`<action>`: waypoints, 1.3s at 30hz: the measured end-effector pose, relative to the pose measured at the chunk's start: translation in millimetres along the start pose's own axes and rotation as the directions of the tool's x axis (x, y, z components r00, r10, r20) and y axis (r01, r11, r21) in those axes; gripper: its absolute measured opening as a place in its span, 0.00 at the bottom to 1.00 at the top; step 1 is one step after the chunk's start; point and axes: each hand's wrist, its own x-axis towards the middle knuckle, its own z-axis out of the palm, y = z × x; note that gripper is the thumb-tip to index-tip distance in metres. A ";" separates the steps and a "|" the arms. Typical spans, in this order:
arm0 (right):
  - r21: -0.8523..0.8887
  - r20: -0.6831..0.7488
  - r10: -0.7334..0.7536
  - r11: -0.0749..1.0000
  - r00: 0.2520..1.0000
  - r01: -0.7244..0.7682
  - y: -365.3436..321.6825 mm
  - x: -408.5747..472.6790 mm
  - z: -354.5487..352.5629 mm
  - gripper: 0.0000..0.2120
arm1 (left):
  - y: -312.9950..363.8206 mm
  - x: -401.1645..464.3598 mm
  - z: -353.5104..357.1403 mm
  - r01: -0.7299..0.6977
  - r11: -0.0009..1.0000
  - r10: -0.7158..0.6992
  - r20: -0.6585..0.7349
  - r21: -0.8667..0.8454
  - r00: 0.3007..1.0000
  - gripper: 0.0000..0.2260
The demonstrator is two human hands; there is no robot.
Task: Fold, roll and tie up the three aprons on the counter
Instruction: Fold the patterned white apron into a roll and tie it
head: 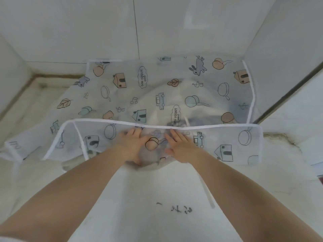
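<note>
**Both hands flat on the folded apron, near edge of the counter**

I see one translucent apron point(157, 95) spread across the white counter point(139, 198), reaching from the back wall toward me. It is printed with houses, balloons, leaves, rabbits and "Happy and free" labels, and trimmed in white binding. Its near part is folded back over itself; the fold's white hem point(174, 127) runs side to side across the middle of the counter, just past my fingertips.

My left hand point(132, 145) lies palm down on the folded layer, fingers straight and slightly spread, tips almost at the hem. My right hand point(178, 145) lies beside it in the same way, fingers straight, thumb out toward the left hand. Neither hand grips anything; both press flat on the cloth. A peach-coloured balloon print shows between the two hands.

Under the apron, toward the middle, something bulkier shows through the film; I cannot tell what it is.

A white tie strap point(206, 187) trails from under my right wrist toward the near edge of the counter. Dark scribbled marks point(181, 209) sit on the bare counter close to me. The apron's left side slumps toward the counter's left edge; its right side lies against the right-hand wall.
</note>
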 end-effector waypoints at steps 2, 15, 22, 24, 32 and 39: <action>-0.059 0.042 0.039 0.998 0.998 -0.036 5.8 -1.4 0.5 0.36 | -25.6 -11.6 11.5 0.072 0.997 -0.071 0.021 -0.038 0.997 0.50; -0.091 0.049 0.239 0.968 0.970 -0.234 -7.8 1.8 -22.9 0.25 | -116.0 -57.3 28.6 0.323 0.946 -0.324 0.037 0.031 0.945 0.27; 0.005 -0.176 0.175 0.984 0.969 -0.177 -28.1 27.9 -106.3 0.16 | -131.0 -25.1 -64.4 0.130 0.985 -0.137 -0.055 -0.114 0.989 0.14; 0.028 -0.387 0.114 0.993 0.915 -0.112 -26.1 37.5 -142.4 0.17 | -130.5 -4.6 -94.4 0.131 0.974 -0.167 -0.194 -0.184 0.967 0.13; -0.058 -0.642 0.088 0.985 0.761 -0.163 15.7 96.6 -213.4 0.20 | -148.3 70.1 -133.2 0.106 0.980 -0.162 -0.376 -0.166 0.913 0.17; -0.280 -0.445 0.027 0.945 0.895 -0.168 26.0 128.5 -220.4 0.18 | -155.6 108.5 -141.3 0.055 0.993 -0.092 -0.376 -0.108 0.922 0.26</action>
